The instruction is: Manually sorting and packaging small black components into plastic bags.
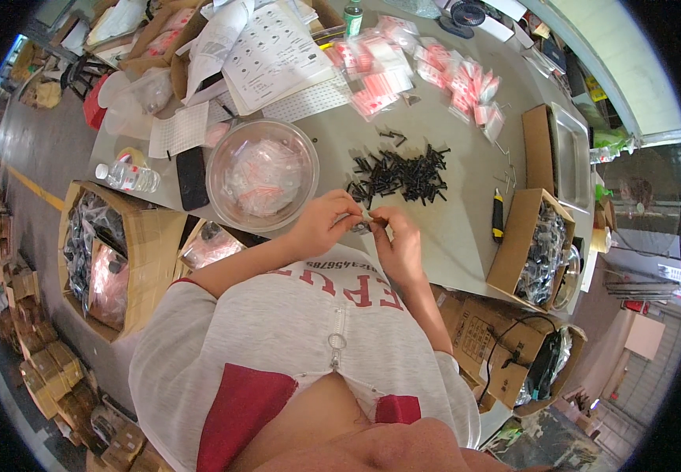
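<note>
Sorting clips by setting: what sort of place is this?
Likely a small-parts packing workshop: a pile of black screws, a clear bowl of plastic bags, and an open cardboard box of dark parts.

Open lane on counter (468,200) between black screw pile (410,175) and utility knife (498,216). Beyond knife, open carton (511,248) blocks right side. Left: clear bowl (218,182) obstructs. Far side: pink-and-white packets (466,88) in the way.

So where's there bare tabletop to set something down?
Between the black screw pile and the yellow-black tool. Narrower: between the pile and the clear bowl. Crowded: far side, with papers and pink-and-white packets.
</note>
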### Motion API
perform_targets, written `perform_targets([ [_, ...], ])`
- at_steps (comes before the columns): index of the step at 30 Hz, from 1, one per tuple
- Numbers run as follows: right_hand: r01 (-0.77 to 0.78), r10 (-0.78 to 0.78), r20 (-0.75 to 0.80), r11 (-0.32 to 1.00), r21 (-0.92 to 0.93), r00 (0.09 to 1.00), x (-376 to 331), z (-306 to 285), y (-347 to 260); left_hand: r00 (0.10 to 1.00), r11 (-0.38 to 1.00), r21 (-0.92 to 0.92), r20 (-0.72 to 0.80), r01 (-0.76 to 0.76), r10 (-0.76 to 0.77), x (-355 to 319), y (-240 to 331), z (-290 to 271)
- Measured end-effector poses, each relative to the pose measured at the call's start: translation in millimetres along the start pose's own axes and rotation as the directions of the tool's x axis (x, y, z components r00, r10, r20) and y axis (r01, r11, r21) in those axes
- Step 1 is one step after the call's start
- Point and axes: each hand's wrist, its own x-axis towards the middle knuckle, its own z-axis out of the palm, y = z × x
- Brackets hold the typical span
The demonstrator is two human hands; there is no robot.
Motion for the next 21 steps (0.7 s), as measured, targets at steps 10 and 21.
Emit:
perform_targets([
  [10,0.153,-0.129,0.149,0.975,-0.159,0.980,-1.0,-3.8,4.4,0.986,0.993,0.118,0.168,0.002,-0.021,-1.2,11.0,-7.1],
  [21,0.128,-0.117,0.082,0.981,-0.148,0.990,-6.0,-0.2,15.7,0.984,0.993,0.014,0.127,0.121,-0.122,-2.9,6.7,-4.3],
])
